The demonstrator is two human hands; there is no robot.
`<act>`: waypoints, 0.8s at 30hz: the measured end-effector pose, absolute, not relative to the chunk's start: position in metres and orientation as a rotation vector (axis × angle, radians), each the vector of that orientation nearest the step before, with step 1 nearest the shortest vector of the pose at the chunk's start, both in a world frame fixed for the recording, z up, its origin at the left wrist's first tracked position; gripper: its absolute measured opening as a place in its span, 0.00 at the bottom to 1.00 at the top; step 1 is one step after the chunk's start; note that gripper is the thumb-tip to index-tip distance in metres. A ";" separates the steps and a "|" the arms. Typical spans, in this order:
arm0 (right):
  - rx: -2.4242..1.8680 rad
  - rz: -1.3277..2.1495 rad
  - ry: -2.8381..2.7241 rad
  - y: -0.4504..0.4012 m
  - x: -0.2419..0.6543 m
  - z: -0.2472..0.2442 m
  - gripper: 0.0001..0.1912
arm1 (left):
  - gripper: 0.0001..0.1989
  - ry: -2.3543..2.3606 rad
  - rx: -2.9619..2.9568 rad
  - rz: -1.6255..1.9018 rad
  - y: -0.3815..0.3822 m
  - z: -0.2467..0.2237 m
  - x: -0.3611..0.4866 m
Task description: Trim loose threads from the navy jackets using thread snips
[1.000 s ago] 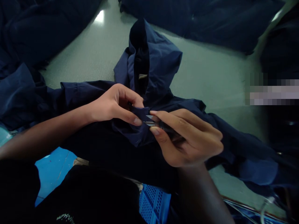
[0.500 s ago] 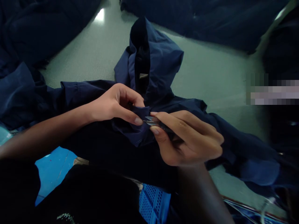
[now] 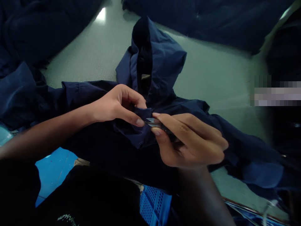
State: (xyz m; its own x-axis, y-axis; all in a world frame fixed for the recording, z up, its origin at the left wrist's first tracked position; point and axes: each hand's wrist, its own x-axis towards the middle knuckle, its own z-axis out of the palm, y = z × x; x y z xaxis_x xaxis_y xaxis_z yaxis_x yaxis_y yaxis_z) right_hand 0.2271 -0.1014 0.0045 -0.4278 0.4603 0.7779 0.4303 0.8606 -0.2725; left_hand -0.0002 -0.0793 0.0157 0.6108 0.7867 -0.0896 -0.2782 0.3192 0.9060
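Pinches a folded edge of the jacket between the fingers of the left hand. Grips the snips between the fingers of the right hand, with blades at the edge, just beside the left thumb. Has the jacket spread on the desk, hood outward, with garments beyond and a crate below.

Navy garments on greenish table

Free passage over table right of hood, dark cloth beyond.
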 end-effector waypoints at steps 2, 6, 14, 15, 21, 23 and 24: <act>-0.648 0.004 -2.083 -0.101 0.227 0.005 0.12 | 0.07 0.588 1.015 0.757 -0.079 0.015 0.000; -0.656 -0.030 -2.088 -0.101 0.226 0.006 0.11 | 0.07 0.590 1.012 0.759 -0.079 0.015 0.000; -0.683 0.018 -2.059 -0.104 0.228 0.003 0.13 | 0.08 0.628 1.007 0.744 -0.079 0.016 0.001; -0.694 0.027 -2.054 -0.104 0.229 0.004 0.12 | 0.08 0.631 1.002 0.746 -0.080 0.016 0.001; -0.739 0.144 -1.984 -0.104 0.227 0.008 0.10 | 0.07 0.608 0.970 0.763 -0.080 0.017 0.001; -0.739 0.165 -1.987 -0.104 0.227 0.008 0.11 | 0.07 0.606 0.965 0.770 -0.080 0.017 0.001; -0.737 0.163 -1.998 -0.104 0.227 0.007 0.11 | 0.07 0.606 0.964 0.772 -0.080 0.017 0.001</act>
State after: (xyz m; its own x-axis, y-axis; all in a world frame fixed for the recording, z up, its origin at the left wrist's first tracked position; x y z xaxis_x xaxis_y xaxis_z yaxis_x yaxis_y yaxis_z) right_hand 0.2271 -0.1036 0.0072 -0.3524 0.5600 0.7498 0.4307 0.8084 -0.4013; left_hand 0.0009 -0.0798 0.0166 0.5897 0.7993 -0.1151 -0.3019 0.3504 0.8866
